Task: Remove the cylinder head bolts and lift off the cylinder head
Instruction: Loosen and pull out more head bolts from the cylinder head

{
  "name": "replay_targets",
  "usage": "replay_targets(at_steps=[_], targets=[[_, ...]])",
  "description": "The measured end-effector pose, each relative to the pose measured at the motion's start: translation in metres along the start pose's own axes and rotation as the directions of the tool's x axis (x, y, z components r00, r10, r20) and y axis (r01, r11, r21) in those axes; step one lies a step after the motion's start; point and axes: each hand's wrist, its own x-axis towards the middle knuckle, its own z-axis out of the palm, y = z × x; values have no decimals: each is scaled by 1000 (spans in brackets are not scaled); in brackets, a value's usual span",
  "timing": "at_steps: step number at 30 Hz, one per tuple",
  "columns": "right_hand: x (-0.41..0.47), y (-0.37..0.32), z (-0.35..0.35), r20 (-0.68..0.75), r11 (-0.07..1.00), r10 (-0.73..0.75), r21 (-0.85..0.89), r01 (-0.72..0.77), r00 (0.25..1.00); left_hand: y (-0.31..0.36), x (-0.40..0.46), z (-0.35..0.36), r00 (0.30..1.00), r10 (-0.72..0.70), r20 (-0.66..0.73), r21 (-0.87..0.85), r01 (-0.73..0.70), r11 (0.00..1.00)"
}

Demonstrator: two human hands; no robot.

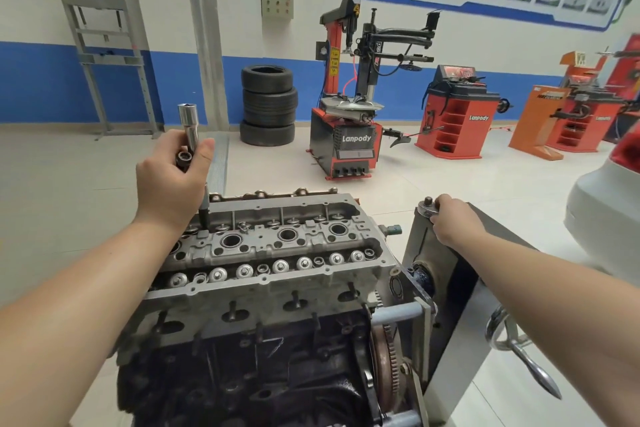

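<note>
Left grip around one socket, one bolt.

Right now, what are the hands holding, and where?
Left hand grips a long silver socket by its lower end, plus a small dark socket. Right hand holds a ratchet near its head.

"Lanpody" on tire changer, wheel balancer
</note>
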Motion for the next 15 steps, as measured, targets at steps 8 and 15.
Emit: replay_targets(at_steps=[8, 15], targets=[[-12, -21, -17, 16, 982, -67, 175, 64, 998, 0, 0, -1, 1000, -28, 15, -18, 28, 999], [-29, -120, -95, 394, 180, -135, 912, -369, 909, 2, -1, -2, 1000, -29, -1, -35, 29, 999]])
